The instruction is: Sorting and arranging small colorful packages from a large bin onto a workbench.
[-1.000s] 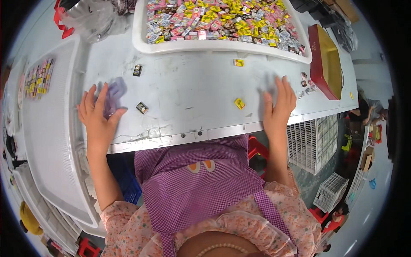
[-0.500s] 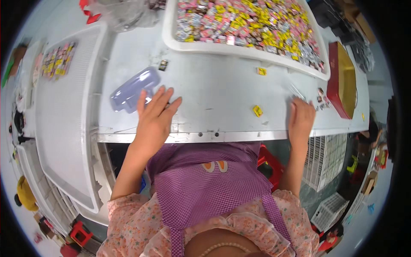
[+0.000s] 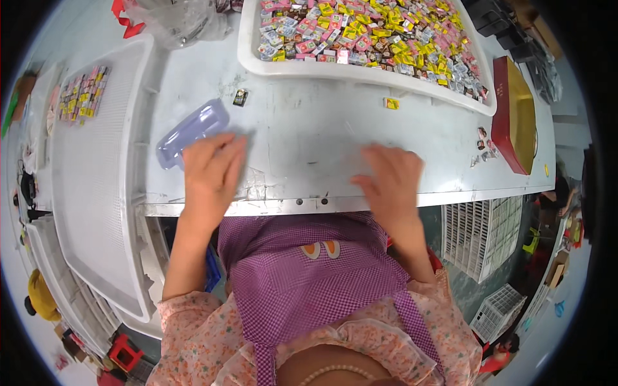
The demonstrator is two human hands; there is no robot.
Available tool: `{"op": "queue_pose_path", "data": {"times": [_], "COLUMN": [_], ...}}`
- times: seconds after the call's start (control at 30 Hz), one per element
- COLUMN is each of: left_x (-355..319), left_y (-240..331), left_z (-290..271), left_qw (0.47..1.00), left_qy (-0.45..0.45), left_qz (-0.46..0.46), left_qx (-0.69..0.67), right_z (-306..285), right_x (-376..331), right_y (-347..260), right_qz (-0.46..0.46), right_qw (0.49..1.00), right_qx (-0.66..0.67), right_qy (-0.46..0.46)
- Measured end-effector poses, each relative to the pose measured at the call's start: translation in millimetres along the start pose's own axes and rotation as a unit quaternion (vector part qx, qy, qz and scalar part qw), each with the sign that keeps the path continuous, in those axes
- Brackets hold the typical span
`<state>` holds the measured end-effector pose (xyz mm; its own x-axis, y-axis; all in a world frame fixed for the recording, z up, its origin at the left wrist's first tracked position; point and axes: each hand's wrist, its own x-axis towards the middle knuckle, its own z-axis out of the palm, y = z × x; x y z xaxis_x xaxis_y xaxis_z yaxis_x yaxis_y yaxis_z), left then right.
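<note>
My left hand point(image 3: 211, 170) is over the near left part of the table, its fingers stretched out loosely and slightly blurred. Beside its fingertips lies a translucent purple plastic tray point(image 3: 187, 132), partly hidden by the hand. A crinkled clear film point(image 3: 255, 183) shows just to the right of that hand. Blurred by motion, my right hand point(image 3: 393, 183) hovers near the table's front edge, thumb and fingers apart. Nothing can be made out between its fingers. A small yellow packet point(image 3: 391, 103) lies beyond it, and a small black packet point(image 3: 240, 97) lies past the purple tray.
A large white tub point(image 3: 360, 72) full of small colourful packets stands at the back. A red box with a gold inside point(image 3: 508, 122) is at the right, near several loose packets point(image 3: 483, 145). At the left is a long white tray point(image 3: 96, 186) holding rows of packets point(image 3: 82, 96).
My right hand has moved left from the table's right part toward the middle. The nearer yellow packet is no longer visible. My left hand and the purple tray have shifted slightly left.
</note>
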<state>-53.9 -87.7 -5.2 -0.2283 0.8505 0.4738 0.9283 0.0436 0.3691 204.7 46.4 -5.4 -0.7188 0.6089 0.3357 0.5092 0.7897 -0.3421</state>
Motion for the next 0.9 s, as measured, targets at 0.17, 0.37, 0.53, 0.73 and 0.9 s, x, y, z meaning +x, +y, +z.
{"op": "queue_pose_path", "data": {"times": [0.17, 0.37, 0.53, 0.73, 0.9], "left_x": [51, 66, 74, 69, 65], "left_y": [-10, -35, -26, -25, -21], "left_z": [17, 29, 23, 16, 13], "left_qw": [0.999, 0.988, 0.987, 0.987, 0.994], "left_qy": [0.029, -0.106, -0.136, -0.158, -0.111], "left_qz": [-0.035, -0.025, -0.009, 0.033, -0.001], "left_qx": [-0.019, 0.113, 0.083, 0.03, -0.011], "right_z": [-23, -21, -14, 20, 30], "right_x": [-17, -12, 20, 54, 51], "right_y": [28, 28, 19, 22, 32], "right_qz": [0.061, 0.082, 0.067, -0.055, -0.055], "right_qw": [0.997, 0.994, 0.988, 0.994, 0.991], "right_qx": [0.001, 0.056, 0.136, 0.091, 0.113], "right_qy": [-0.038, -0.033, -0.016, -0.002, -0.037]}}
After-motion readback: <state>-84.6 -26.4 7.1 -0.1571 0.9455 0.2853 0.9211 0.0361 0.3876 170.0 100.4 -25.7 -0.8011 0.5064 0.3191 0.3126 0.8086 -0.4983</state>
